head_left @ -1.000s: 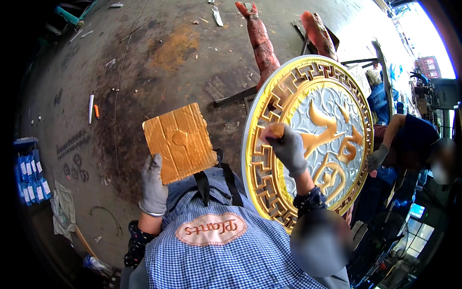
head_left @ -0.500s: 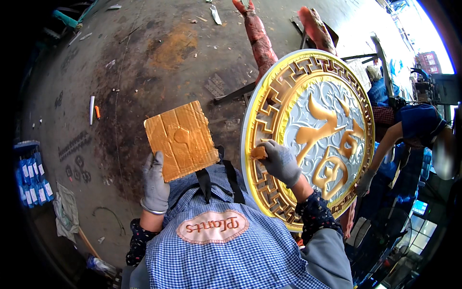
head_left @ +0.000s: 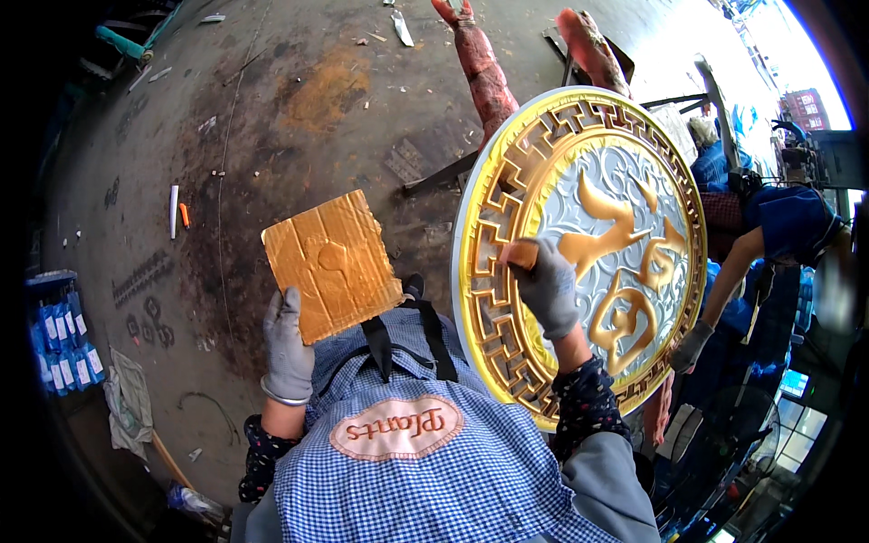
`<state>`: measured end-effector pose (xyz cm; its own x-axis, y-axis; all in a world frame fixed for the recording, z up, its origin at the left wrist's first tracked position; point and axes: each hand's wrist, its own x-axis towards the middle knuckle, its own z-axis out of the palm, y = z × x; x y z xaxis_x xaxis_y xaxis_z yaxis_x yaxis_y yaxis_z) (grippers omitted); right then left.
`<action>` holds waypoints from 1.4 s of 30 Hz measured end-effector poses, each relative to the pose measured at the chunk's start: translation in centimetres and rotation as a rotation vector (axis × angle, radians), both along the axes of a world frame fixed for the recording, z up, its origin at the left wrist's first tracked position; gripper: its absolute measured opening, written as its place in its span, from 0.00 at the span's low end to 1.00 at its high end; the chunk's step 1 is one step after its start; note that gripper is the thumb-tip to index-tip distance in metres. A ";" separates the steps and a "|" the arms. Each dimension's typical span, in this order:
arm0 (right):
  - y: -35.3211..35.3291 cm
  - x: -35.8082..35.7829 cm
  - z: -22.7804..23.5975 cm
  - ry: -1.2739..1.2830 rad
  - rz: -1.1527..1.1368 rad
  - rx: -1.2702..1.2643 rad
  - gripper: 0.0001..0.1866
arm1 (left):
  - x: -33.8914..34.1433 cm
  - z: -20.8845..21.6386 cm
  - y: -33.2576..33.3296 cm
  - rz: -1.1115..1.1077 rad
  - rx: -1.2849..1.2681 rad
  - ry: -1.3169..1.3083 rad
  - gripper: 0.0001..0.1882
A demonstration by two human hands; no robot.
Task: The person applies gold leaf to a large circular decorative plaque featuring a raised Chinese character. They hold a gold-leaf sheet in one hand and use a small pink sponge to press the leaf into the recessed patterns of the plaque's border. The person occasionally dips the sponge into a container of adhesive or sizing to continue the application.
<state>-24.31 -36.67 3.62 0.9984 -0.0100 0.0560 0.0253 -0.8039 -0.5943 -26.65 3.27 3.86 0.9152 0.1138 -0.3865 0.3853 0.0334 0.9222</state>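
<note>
My left hand (head_left: pixel 288 348), in a grey glove, grips the lower left edge of a square of cardboard (head_left: pixel 348 244). The cardboard is coated gold-brown, with a wet-looking smear in its middle. Between the gloved fingers of my right hand (head_left: pixel 552 294) is a small gold-stained sponge (head_left: pixel 520 253), against or just over the fretwork border of a big round panel (head_left: pixel 460 235). Grey scrollwork and raised gold characters fill the panel's centre; its fretwork ring is gold and brown, edged in yellow. My fingers hide part of the ring.
Wrapped reddish stand arms (head_left: pixel 484 81) stick out beyond the panel. At right, another person's gloved hand (head_left: pixel 692 347) is at the panel's edge. A white stick (head_left: pixel 174 211) and an orange cutter-like object (head_left: pixel 185 215) lie on the stained floor. Blue packets (head_left: pixel 63 339) hang at far left.
My right hand has moved up and rightward along the fretwork ring with the sponge. The cardboard in my left hand has shifted slightly left.
</note>
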 end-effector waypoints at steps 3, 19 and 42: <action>0.5 2.2 -0.1 0.008 0.002 -0.042 0.18 | 0.0 -0.1 0.2 -0.007 -0.047 0.017 0.28; -1.2 4.0 -0.1 0.039 0.058 -0.210 0.15 | -0.2 -1.0 0.2 -0.005 0.011 -0.051 0.28; 0.1 -5.4 1.5 0.344 0.163 -0.169 0.16 | 0.3 -0.7 -1.6 -0.002 -0.105 0.025 0.26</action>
<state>-29.73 -36.59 5.10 0.9470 0.1306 -0.2936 -0.0165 -0.8927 -0.4503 -26.32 1.68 3.17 0.9052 0.0695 -0.4192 0.4086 0.1287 0.9036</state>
